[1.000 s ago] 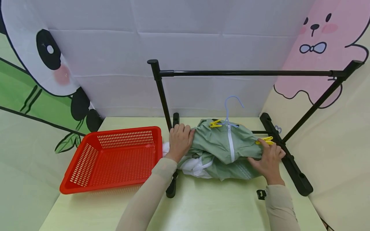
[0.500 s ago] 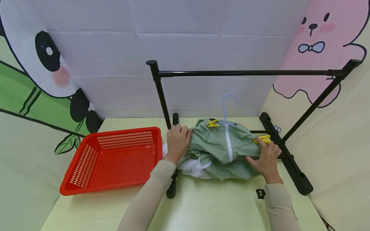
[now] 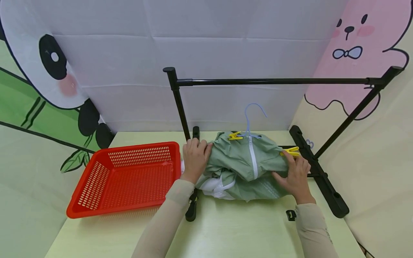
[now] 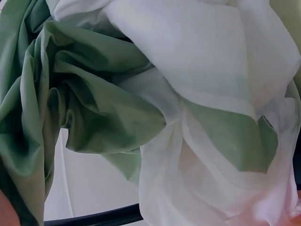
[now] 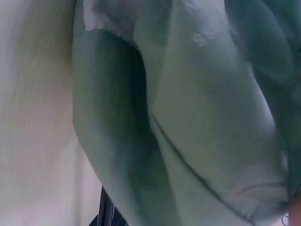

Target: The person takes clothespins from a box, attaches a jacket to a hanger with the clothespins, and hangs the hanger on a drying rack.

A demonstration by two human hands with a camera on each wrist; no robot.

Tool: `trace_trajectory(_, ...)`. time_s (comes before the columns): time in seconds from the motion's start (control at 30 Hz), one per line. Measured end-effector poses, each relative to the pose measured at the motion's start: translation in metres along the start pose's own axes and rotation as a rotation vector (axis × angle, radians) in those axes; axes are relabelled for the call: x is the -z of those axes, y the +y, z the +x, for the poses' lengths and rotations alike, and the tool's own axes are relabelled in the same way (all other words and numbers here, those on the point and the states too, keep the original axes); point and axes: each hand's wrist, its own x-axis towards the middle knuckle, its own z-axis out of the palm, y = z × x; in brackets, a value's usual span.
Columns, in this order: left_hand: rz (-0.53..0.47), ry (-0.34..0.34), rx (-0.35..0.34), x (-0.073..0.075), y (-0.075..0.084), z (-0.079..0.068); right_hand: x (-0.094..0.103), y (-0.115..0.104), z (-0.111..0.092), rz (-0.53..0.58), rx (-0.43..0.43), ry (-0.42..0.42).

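Observation:
In the head view a green jacket with a white zipper and white lining lies bunched on the table. A light blue hanger is in it, its hook sticking up at the collar. One yellow clothespin sits beside the hook, another yellow clothespin at the right shoulder. My left hand grips the jacket's left shoulder. At the right shoulder my right hand holds the fabric between thumb and fingers, just below the second clothespin. Green and white folds fill the left wrist view; green cloth fills most of the right one.
A black clothes rack stands over and behind the jacket, with feet on both sides. Left of it is a red plastic basket. A small black piece lies on the table near my right wrist.
Both hands and the jacket have shifted slightly left. The hanger's hook has moved left and a little up, and the clothespins have moved along with the cloth.

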Motion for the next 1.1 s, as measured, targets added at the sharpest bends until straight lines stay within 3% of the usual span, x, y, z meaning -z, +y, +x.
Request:
trace_trajectory(0.43, -0.034, 0.024, 0.030, 0.009, 0.000, 0.001, 0.002, 0.004, -0.001, 0.004, 0.028, -0.016)
trace_trajectory(0.77, -0.069, 0.082, 0.042, 0.014, -0.002, 0.004, 0.001, 0.006, -0.001, 0.018, 0.081, 0.020)
trace_trajectory(1.1, -0.068, 0.081, 0.088, 0.023, -0.001, 0.008, 0.009, 0.006, -0.002, 0.011, 0.023, 0.026)
